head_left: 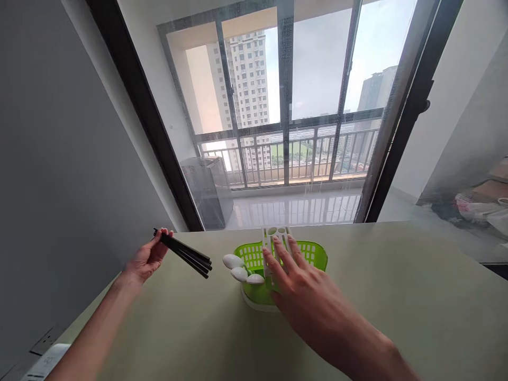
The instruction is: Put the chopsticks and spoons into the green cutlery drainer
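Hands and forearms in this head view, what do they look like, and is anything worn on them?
The left hand and right hand are ungloved, with slender fingers; no rings show. The left forearm and right forearm show no sleeve or watch.

White rack (265, 243): partly under your R hand (304, 286)
Green basket (318, 255): near R side blocked by same hand
White spoons (233, 261): lower handles hidden
Black sticks (190, 256): overlap in your L hand (153, 254), exact no. unclear
Forearms (107, 312): both cut at btm
White item (50, 364): cut btm L, print unreadable
Bags (476, 209): cut at R edge
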A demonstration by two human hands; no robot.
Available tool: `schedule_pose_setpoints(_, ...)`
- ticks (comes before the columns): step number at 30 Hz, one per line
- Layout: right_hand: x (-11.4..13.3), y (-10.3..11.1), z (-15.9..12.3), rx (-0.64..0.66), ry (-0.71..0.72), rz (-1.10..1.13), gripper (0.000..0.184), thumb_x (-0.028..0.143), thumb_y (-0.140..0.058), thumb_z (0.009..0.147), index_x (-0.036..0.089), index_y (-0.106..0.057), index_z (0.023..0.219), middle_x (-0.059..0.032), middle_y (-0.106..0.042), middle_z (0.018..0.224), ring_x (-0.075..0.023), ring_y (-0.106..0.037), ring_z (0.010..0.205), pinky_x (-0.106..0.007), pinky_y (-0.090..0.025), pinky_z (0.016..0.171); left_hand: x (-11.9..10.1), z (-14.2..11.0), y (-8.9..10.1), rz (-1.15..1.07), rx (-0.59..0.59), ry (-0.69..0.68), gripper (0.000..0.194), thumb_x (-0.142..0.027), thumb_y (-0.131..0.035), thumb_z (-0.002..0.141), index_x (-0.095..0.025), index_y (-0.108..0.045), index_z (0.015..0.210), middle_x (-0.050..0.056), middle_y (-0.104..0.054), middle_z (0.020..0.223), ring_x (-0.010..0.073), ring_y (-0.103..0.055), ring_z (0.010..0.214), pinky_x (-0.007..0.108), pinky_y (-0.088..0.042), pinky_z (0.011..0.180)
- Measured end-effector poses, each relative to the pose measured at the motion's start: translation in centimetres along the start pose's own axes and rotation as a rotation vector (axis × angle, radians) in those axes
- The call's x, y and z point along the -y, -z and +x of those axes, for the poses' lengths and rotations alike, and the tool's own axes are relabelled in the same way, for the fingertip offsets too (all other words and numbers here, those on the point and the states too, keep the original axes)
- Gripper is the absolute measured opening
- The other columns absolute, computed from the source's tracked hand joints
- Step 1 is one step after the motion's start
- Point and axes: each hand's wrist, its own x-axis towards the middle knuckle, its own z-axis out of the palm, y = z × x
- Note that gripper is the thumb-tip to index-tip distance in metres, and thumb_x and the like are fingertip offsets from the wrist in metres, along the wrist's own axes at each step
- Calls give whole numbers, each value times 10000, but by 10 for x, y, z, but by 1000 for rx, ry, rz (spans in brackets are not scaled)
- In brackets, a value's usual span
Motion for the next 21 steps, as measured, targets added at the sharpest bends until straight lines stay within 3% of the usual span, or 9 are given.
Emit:
schedule_pose_setpoints(4, 0, -3, -1, -7, -8, -20, 737, 74, -611, 909, 117, -377, 1606, -232, -261, 1673, -495, -186, 1518, -564, -598, 999, 1, -2, 43, 397, 110, 210, 121, -62, -801, 805, -140, -770, 892, 72, -803, 870, 210, -791, 740, 267, -683, 701)
schedule_pose_setpoints(6, -1, -5, -2, -32, 2, -36, 726, 96, -620, 922, 123, -378, 1606, -229, -290, 1667, -492, -199, 1517, -565, -599, 998, 2, -4, 58, 667, 231, 278, 271, -214, -945, 669, -164, -795, 889, 84, -815, 947, 246, -799, 828, 283, -676, 773)
schedule_pose_setpoints(9, -3, -9, -3, -55, 11, -53, 716, 141, -636, 933, 126, -386, 1604, -229, -311, 1661, -491, -216, 1515, -568, -593, 1009, 7, -10, 72, 936, 375, 328, 479, -493, -979, 551, -192, -811, 884, 99, -812, 1057, 290, -787, 978, 305, -647, 855)
schedule_pose_setpoints(15, -4, -16, -5, -70, 9, -77, 713, 134, -636, 928, 124, -393, 1599, -228, -324, 1657, -486, -236, 1513, -564, -604, 991, 21, -24, 74, 1260, 539, 328, 548, -638, -911, 523, -180, -794, 800, 140, -813, 1016, 311, -792, 912, 298, -604, 738)
schedule_pose_setpoints(21, -1, -13, -6, -48, -26, -49, 726, 123, -641, 914, 155, -400, 1598, -208, -298, 1676, -474, -225, 1527, -586, -596, 993, 25, -30, 68, 1455, 492, 219, 467, -596, -886, 470, -198, -721, 651, 100, -795, 788, 278, -762, 727, 296, -574, 585)
